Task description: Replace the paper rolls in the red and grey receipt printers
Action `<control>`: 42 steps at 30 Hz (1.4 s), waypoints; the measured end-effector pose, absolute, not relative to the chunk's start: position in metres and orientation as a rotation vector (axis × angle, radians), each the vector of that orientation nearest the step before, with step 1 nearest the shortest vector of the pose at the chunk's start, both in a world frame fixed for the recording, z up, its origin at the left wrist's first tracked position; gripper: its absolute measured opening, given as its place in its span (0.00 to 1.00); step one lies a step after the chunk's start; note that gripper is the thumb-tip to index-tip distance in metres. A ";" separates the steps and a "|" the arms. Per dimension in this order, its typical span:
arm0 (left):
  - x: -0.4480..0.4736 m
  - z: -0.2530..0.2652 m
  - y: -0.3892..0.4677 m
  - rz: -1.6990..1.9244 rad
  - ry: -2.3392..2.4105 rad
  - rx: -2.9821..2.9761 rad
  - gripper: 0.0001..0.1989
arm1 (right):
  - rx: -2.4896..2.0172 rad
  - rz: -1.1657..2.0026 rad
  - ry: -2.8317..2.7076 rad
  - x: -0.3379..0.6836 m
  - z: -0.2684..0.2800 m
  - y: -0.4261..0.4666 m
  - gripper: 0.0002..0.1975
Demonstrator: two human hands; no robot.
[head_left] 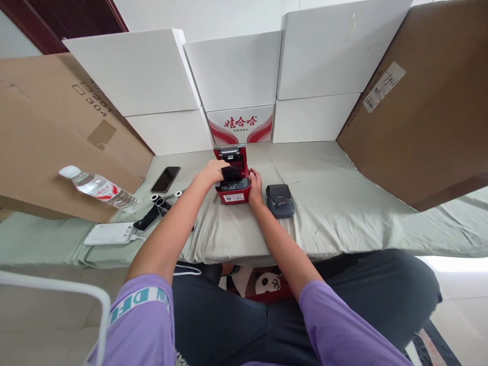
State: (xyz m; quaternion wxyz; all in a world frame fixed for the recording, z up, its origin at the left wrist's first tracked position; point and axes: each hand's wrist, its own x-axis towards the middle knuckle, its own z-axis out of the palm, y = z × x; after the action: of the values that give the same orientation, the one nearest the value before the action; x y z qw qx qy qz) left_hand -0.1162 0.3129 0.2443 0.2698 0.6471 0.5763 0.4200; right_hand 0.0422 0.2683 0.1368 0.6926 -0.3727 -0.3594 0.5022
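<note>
A small red and black label printer (233,196) stands with its lid (231,154) raised, a dark roller showing inside the lid. My left hand (216,171) reaches over the printer's opening, closed on a shiny black ribbon (231,174); its fingertips are hidden behind the ribbon. Against the printer's right side lies my right hand (255,185), its fingers bent round the red casing. A dark grey portable printer (280,200) sits just right of that hand, apart from it.
Left on the cloth-covered surface (324,223) lie a phone (165,179), a tilted water bottle (101,189), black ribbon rolls (156,209) and a white power bank (110,234). White boxes (234,71) stand behind; brown cartons (427,112) flank both sides.
</note>
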 end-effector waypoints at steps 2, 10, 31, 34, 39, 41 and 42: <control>-0.125 0.256 0.297 0.815 1.555 1.913 0.09 | -0.833 1.127 -0.799 0.042 0.137 0.269 0.21; -0.148 0.277 0.239 0.928 1.424 2.010 0.12 | -0.825 1.140 -0.780 0.039 0.133 0.273 0.22; -0.118 0.281 0.264 1.158 1.399 1.979 0.12 | -0.835 1.133 -0.801 0.040 0.134 0.271 0.19; -0.117 0.280 0.272 1.128 1.416 2.032 0.10 | -0.850 1.118 -0.791 0.040 0.133 0.272 0.19; -0.112 0.281 0.287 1.222 1.425 1.977 0.10 | -0.851 1.106 -0.796 0.040 0.133 0.271 0.20; -0.112 0.281 0.288 1.232 1.440 1.979 0.10 | -0.853 1.102 -0.792 0.039 0.132 0.271 0.21; -0.112 0.280 0.287 1.227 1.455 1.993 0.10 | -0.853 1.100 -0.791 0.039 0.132 0.271 0.21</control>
State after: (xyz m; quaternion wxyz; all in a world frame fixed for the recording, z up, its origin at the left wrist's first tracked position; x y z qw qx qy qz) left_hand -0.1124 0.2870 0.2799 0.1915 0.7097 0.5183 0.4371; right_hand 0.0386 0.2710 0.1322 0.6965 -0.3823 -0.3545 0.4930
